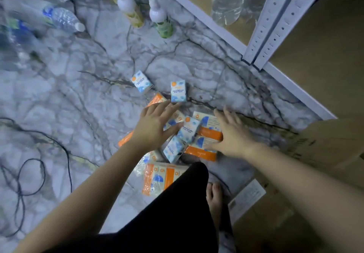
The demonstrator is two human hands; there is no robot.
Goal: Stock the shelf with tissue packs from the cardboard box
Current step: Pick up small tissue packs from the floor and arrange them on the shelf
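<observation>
Person crouches over a marble-pattern floor [94, 87], both arms reaching down to a heap of tissue packs [183, 134] in front of the knee. Left hand [155, 126] hovers over the left side of the heap, fingers [169, 106] spread and straight, palm down, thumb touching a small blue-white pack; nothing gripped. Right hand [232, 134] is over the right side of the heap, fingers spread, thumb lying across an orange-banded multipack [208, 132]; nothing gripped either. Two single packs lie apart from the heap on the floor further out: one [141, 82] to the left, tilted, another [178, 91] just beyond the left fingertips. A bigger wrapped orange multipack [157, 177] lies nearest the person, partly under the black-clothed knee [177, 203]. Cardboard box [325, 144] sits at the right, beside the right forearm, a flap with a white label [246, 199] near a bare foot [214, 195]. White metal shelf [275, 26] runs along the upper right, clear water bottles [226, 0] on its bottom board. More bottles [63, 18] and two pump bottles [161, 22] stand or lie on the floor at top left, blurred. Black cable [39, 166] loops at left.
</observation>
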